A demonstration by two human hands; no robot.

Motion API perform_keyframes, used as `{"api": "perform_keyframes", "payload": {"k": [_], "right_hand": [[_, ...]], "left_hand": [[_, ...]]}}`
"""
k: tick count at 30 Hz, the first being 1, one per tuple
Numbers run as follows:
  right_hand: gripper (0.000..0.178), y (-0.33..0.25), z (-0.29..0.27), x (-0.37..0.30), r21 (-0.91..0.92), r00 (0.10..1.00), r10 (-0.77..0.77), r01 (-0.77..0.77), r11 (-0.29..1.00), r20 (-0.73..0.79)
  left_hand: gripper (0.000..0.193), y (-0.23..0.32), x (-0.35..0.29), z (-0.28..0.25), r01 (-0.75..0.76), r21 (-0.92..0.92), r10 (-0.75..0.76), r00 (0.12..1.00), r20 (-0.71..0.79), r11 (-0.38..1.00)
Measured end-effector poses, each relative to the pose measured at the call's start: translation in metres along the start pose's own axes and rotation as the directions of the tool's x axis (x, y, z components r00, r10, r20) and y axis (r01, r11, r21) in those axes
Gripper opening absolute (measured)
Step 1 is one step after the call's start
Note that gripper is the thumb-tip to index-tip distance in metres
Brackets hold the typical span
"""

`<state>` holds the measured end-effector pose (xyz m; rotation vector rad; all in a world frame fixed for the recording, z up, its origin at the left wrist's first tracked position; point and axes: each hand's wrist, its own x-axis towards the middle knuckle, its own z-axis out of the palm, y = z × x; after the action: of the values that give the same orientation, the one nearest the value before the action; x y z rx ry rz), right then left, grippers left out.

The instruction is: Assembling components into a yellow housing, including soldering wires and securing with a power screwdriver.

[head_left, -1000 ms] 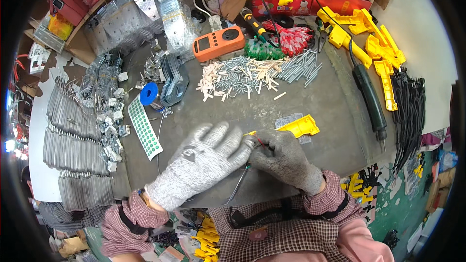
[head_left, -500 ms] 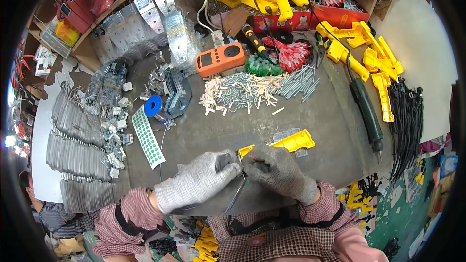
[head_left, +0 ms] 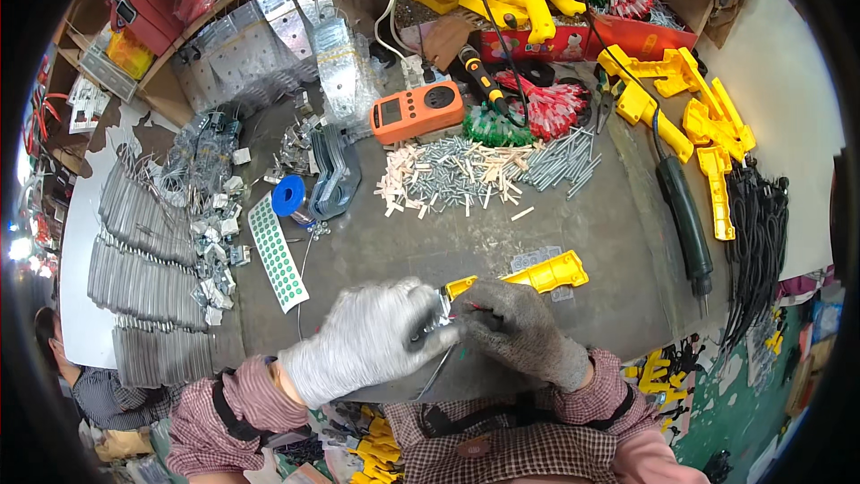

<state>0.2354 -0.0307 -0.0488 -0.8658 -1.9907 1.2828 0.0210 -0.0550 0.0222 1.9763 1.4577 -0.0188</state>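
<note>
Close in front of me, both gloved hands meet over the table's near side. My left hand (head_left: 367, 336), in a whitish glove, has its fingers curled and closed round a small shiny metal part (head_left: 443, 307). Beside it, fingers bunched, my right hand (head_left: 520, 332) wears a dark grey glove; a bit of red shows at its fingertips, but what it grips is hidden. A thin dark strip (head_left: 435, 375) hangs below the fingers. Behind the right hand lies a yellow plastic shell (head_left: 551, 272). A yellow tip (head_left: 460, 287) shows between the hands; whether it belongs to that shell I cannot tell.
An orange meter (head_left: 417, 113) stands behind piled pins and sleeves (head_left: 448, 177). Left are a green-dotted sticker sheet (head_left: 278, 255), a blue-ended spool (head_left: 288, 196) and stacked grey leads (head_left: 148, 278). Right are a corded screwdriver (head_left: 683, 224), yellow shells (head_left: 717, 179) and black cords (head_left: 757, 242).
My left hand has rolled over and its fingers have shifted at the metal part, which shows more now. The right hand stays close by. The whole view has shifted slightly.
</note>
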Motion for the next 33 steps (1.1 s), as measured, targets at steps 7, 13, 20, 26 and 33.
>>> {"api": "perform_keyframes", "payload": {"k": [7,13,20,26,33], "right_hand": [[0.016,-0.001,0.000,0.006,-0.110,0.975,-0.224,0.221,0.969,-0.013],[0.018,0.000,-0.001,0.006,0.009,0.995,-0.097,0.097,0.995,0.016],[0.017,0.000,0.000,0.005,-0.064,0.997,-0.082,0.082,0.995,0.004],[0.018,0.003,0.006,0.002,-0.002,0.999,-0.054,0.054,0.999,0.001],[0.021,0.003,0.004,0.000,-0.012,1.000,0.015,-0.015,1.000,-0.014]], "left_hand": [[0.034,0.003,-0.009,-0.003,0.463,-0.631,-0.236,0.880,0.412,0.623],[0.036,0.004,-0.011,0.012,0.108,-0.507,-0.151,0.988,-0.044,0.855],[0.041,0.017,-0.007,-0.005,0.448,-0.547,-0.366,0.894,0.258,0.707],[0.038,-0.002,-0.007,0.004,0.345,-0.671,-0.192,0.936,0.294,0.656],[0.032,0.001,-0.004,-0.002,0.033,-0.396,-0.060,0.997,-0.057,0.918]]}}
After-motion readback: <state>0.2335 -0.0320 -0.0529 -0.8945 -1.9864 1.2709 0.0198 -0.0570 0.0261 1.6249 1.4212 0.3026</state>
